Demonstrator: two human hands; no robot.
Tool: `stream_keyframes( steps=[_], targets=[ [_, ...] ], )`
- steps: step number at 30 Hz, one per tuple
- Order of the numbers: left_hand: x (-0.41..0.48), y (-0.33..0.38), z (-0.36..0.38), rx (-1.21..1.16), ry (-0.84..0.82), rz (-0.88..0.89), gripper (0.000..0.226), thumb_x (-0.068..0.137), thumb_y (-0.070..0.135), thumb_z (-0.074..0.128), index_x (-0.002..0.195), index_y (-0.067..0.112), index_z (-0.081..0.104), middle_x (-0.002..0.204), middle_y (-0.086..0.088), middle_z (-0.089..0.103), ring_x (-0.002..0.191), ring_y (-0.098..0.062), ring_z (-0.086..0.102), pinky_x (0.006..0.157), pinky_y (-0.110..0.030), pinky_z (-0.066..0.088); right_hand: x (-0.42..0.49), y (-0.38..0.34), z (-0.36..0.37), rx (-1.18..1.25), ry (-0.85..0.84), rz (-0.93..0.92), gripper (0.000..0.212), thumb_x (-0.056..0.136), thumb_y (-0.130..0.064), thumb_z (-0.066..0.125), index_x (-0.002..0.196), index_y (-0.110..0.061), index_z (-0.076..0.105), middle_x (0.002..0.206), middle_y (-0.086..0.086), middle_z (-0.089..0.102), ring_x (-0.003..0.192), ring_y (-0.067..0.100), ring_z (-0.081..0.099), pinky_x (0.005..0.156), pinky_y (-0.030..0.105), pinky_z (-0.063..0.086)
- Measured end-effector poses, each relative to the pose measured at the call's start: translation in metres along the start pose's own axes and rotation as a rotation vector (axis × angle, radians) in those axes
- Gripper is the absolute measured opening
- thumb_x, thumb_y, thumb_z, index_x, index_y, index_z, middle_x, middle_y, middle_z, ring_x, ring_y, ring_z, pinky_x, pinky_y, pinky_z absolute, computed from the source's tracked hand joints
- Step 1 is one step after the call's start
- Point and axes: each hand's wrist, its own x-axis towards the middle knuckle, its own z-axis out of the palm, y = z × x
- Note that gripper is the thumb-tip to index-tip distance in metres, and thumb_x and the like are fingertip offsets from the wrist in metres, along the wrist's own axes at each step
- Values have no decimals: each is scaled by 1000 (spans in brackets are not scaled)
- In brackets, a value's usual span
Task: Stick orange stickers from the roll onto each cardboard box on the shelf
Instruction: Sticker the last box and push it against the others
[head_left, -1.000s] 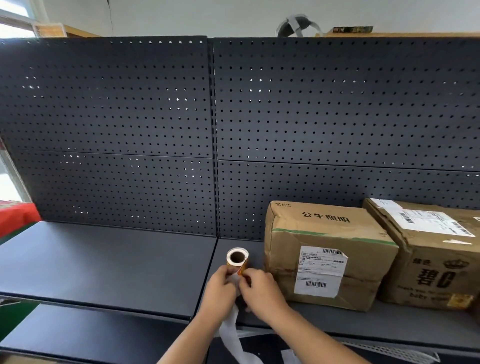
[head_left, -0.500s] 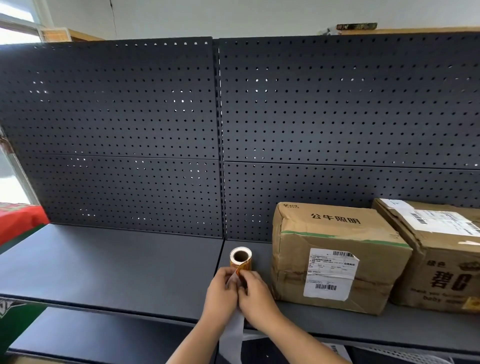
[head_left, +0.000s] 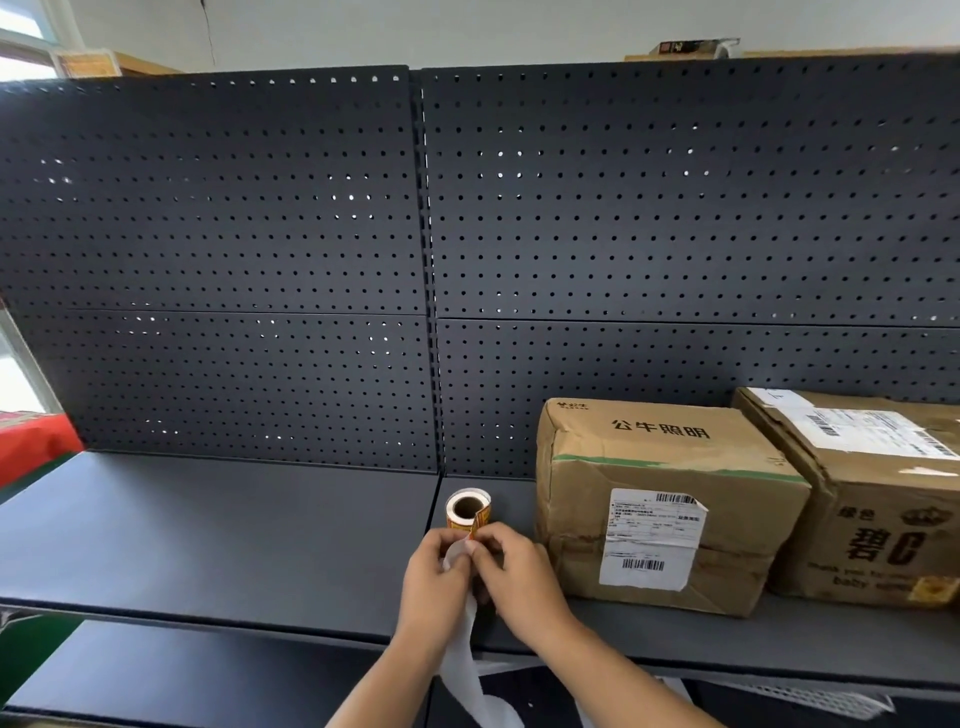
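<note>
A small roll of orange stickers (head_left: 466, 510) is held up over the dark shelf (head_left: 218, 530), its cardboard core facing me. My left hand (head_left: 434, 582) grips the roll from below, with the white backing strip (head_left: 462, 654) hanging down from it. My right hand (head_left: 511, 566) pinches the edge of an orange sticker (head_left: 482, 519) at the roll's right side. To the right stands a cardboard box (head_left: 654, 499) with a white shipping label. A second cardboard box (head_left: 878, 493) stands beside it, with an orange sticker (head_left: 932, 590) on its lower front corner.
A black perforated back panel (head_left: 311, 260) rises behind the shelf. A lower shelf (head_left: 182, 675) shows beneath. Something red (head_left: 31, 447) lies at the far left edge. The shelf's left half holds nothing.
My view has drifted so the boxes sit further right. Both hands stay on the roll, and my right fingers have moved up to the sticker's edge.
</note>
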Motion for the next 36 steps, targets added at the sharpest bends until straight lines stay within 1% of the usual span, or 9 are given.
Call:
stream_keyframes(
  steps=[4, 6, 9, 12, 17, 22, 25, 29, 36],
  targets=[
    [1, -4, -1, 20, 0, 4, 12, 101, 17, 59, 100, 25, 68, 86, -5, 77, 81, -28, 74, 76, -53, 63, 0, -4, 2, -4, 1, 2, 6, 103, -30, 61, 103, -31, 67, 91, -4, 76, 71, 6, 72, 63, 25, 59],
    [0, -6, 0, 32, 11, 11, 12, 103, 16, 58, 102, 24, 68, 87, -3, 78, 82, -23, 76, 78, -50, 63, 0, -3, 3, -29, -3, -5, 5, 103, -30, 60, 105, -30, 65, 93, -4, 76, 71, 6, 71, 65, 27, 59],
    [-4, -5, -2, 52, 34, 33, 14, 102, 13, 60, 106, 23, 69, 97, 4, 77, 91, -6, 73, 82, -28, 60, 1, 1, 4, -83, -10, -20, 7, 104, -28, 58, 103, -29, 65, 87, -3, 72, 58, 10, 66, 58, 28, 56],
    [-6, -4, -3, 85, 35, 57, 14, 101, 13, 62, 107, 24, 68, 101, 8, 75, 92, 1, 69, 76, -15, 54, 4, 4, 4, -177, 4, -41, 10, 104, -27, 58, 102, -29, 68, 98, -10, 61, 83, 6, 62, 72, 25, 54],
    [-4, -4, -5, 135, 30, 66, 21, 100, 5, 61, 105, 24, 69, 100, 8, 76, 93, -1, 69, 78, -15, 54, 4, 5, 5, -216, 12, -56, 10, 102, -26, 61, 105, -24, 70, 102, -10, 58, 92, 4, 59, 79, 22, 51],
    [-4, -4, -5, 92, 37, 51, 27, 96, -1, 63, 105, 23, 71, 100, 8, 77, 94, -3, 70, 82, -20, 58, 0, 12, 10, -166, 43, -38, 6, 101, -26, 62, 104, -27, 67, 99, -12, 67, 71, 2, 60, 65, 22, 51],
    [-4, -3, -4, 67, 47, 55, 26, 95, -1, 66, 105, 22, 70, 101, 8, 77, 96, -3, 71, 88, -26, 58, -2, 11, 11, -124, 55, -29, 13, 102, -26, 61, 114, -31, 63, 103, -12, 72, 73, 4, 64, 68, 30, 58],
    [-4, -2, -1, 95, 74, 79, 18, 93, 6, 73, 99, 22, 67, 97, 8, 75, 91, -1, 71, 87, -27, 58, -1, 13, 10, -139, 72, -15, 5, 101, -29, 60, 103, -34, 59, 90, -9, 71, 69, 12, 67, 64, 43, 59],
    [-6, 4, -3, 49, 67, 78, 23, 91, 6, 76, 105, 20, 64, 89, 5, 78, 88, -3, 73, 87, -30, 59, -2, 11, 8, -239, 82, -70, 10, 104, -34, 55, 99, -29, 61, 79, -9, 66, 64, 14, 64, 61, 42, 56]
  ],
)
